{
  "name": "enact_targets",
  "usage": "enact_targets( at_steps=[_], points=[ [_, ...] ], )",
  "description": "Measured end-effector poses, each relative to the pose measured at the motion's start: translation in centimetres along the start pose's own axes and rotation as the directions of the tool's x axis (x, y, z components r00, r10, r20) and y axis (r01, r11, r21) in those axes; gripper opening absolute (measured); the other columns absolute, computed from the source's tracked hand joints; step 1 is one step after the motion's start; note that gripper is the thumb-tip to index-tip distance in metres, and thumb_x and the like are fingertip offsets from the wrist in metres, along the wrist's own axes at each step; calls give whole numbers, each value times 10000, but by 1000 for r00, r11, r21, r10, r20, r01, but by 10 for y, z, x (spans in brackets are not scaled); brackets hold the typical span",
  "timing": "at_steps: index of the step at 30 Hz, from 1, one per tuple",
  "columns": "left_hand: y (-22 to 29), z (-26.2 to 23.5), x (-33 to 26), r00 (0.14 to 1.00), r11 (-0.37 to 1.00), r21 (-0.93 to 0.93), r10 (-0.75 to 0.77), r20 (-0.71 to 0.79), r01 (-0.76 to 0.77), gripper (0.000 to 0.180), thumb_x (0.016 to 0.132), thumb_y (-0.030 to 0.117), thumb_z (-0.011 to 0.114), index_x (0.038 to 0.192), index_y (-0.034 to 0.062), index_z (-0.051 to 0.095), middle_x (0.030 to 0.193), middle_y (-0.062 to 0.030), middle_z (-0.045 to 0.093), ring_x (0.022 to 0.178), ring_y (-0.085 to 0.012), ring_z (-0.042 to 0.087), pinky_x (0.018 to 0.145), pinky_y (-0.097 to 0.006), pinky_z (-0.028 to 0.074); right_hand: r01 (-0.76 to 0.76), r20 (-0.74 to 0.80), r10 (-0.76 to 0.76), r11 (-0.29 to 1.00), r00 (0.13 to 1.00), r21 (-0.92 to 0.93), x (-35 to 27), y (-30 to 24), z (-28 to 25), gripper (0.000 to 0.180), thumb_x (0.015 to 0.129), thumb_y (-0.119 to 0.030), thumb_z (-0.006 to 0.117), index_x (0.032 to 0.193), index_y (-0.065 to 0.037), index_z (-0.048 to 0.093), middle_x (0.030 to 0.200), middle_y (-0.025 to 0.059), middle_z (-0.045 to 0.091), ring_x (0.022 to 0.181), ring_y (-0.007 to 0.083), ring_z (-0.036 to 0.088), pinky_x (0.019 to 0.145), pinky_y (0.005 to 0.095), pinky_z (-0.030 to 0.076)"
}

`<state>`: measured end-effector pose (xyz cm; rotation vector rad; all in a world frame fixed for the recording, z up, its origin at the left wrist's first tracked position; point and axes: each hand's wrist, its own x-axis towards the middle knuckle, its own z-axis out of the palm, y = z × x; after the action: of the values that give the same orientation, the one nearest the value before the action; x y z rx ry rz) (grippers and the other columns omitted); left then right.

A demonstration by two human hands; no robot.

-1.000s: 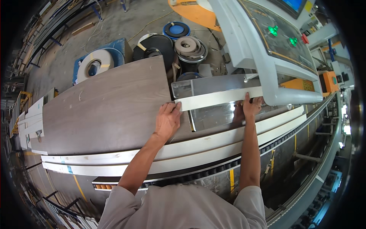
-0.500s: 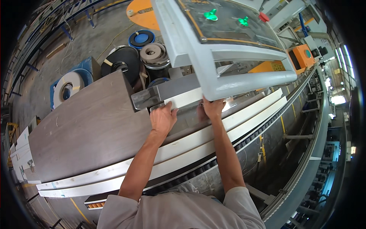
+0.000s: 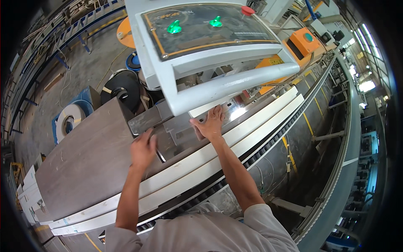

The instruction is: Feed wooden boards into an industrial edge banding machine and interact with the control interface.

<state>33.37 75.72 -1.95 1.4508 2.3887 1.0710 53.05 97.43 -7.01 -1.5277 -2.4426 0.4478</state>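
Note:
My right hand (image 3: 211,122) lies with spread fingers against the near edge of a short white strip (image 3: 206,108), on the shiny metal plate below the machine's grey handle bar. The far part of the strip is hidden by that bar. My left hand (image 3: 143,147) is over the edge of the brown tabletop (image 3: 92,155), beside the metal guide (image 3: 145,119). Its fingers are loosely apart, with nothing seen in them. Two long white boards (image 3: 180,172) lie side by side in front of me, under my forearms.
Above my hands stands a control panel (image 3: 210,31) with two green knobs and a red button. Rolls of edge banding (image 3: 119,90) stand on the floor beyond the table. A roller track (image 3: 268,151) runs along the near side. An orange machine part (image 3: 303,42) is at the far right.
My left hand has come off the white strip and moved left and nearer. The strip has slid right along the guide, under the handle bar, with my right hand at it. The view has shifted.

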Motion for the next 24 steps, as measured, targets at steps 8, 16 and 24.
enact_targets(
  at_steps=[8,16,24],
  points=[
    [-53,-24,-37,984,949,281,166,-68,-141,310,889,227,686,1158,74,670,862,-135,661,734,-350,661,642,-445,537,41,-163,-32,998,986,52,28,40,-4,1055,839,-680,610,1379,207,421,1474,384,395,1429,488,329,1213,507,211],
    [-51,-16,-27,990,959,259,135,-51,-117,320,886,212,674,1176,77,665,867,-145,665,742,-369,658,647,-462,530,-99,-180,84,992,980,-75,68,67,20,651,928,-369,613,1278,177,557,1451,342,453,1385,449,404,1202,479,245],
    [-55,-32,-30,987,933,338,150,-56,-122,374,907,257,644,1218,51,628,913,-159,680,779,-393,667,655,-489,543,-354,-240,326,932,915,-83,96,29,2,632,967,-303,493,1424,131,437,1534,286,382,1448,410,323,1226,495,168]
  ],
)
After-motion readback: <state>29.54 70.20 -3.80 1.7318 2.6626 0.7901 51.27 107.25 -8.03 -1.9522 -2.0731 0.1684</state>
